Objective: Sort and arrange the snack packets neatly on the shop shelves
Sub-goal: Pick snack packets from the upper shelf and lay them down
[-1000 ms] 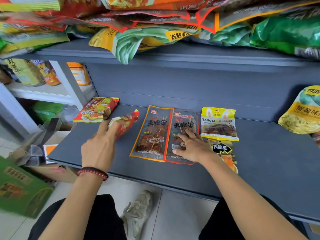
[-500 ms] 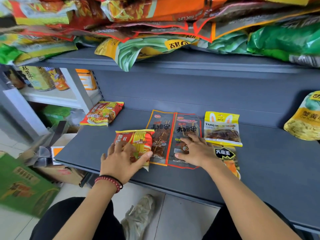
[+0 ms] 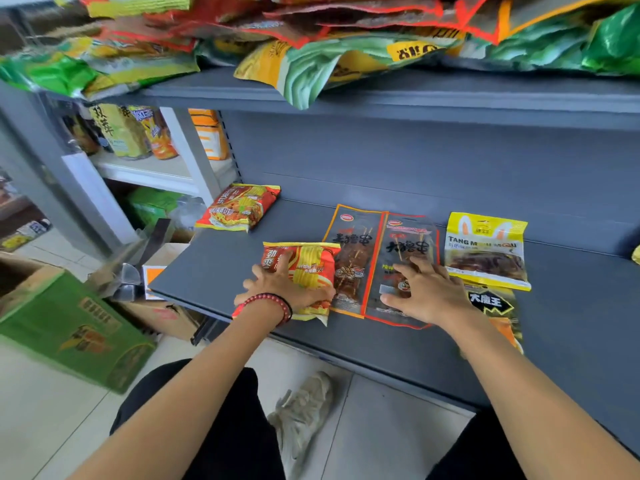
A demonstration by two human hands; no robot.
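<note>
One green carton (image 3: 69,327): down on the floor at far left, below the shelf edge.
Back-left packet: a red noodle packet (image 3: 239,207) lies flat at the rear left corner of the grey shelf (image 3: 381,348), well apart from the hands.
Left hand (image 3: 277,289): palm down, fingers spread and straight, pressing flat on a red-and-yellow noodle packet (image 3: 308,268). Nothing is curled round it. A red beaded bracelet (image 3: 273,303) sits at the wrist.
Red-and-yellow noodle packet: near the shelf's front edge, its right side lapping over the left border of the next packet.
Skewer packets: two long ones side by side and touching, an orange-edged skewer packet (image 3: 353,251) and a red-edged skewer packet (image 3: 405,244), both flat in mid-shelf.
Right hand (image 3: 422,292): and it's down too, fingers apart and straight, resting on the lower half of the red-edged skewer packet.
Yellow rabbit-ear packet (image 3: 485,251): just beside the red-edged one, lying flat.
Black-and-orange packet (image 3: 495,306): tucked under the yellow packet's lower edge, partly hidden by the right forearm.
Upper shelf (image 3: 450,95): heaped with jumbled snack bags.
</note>
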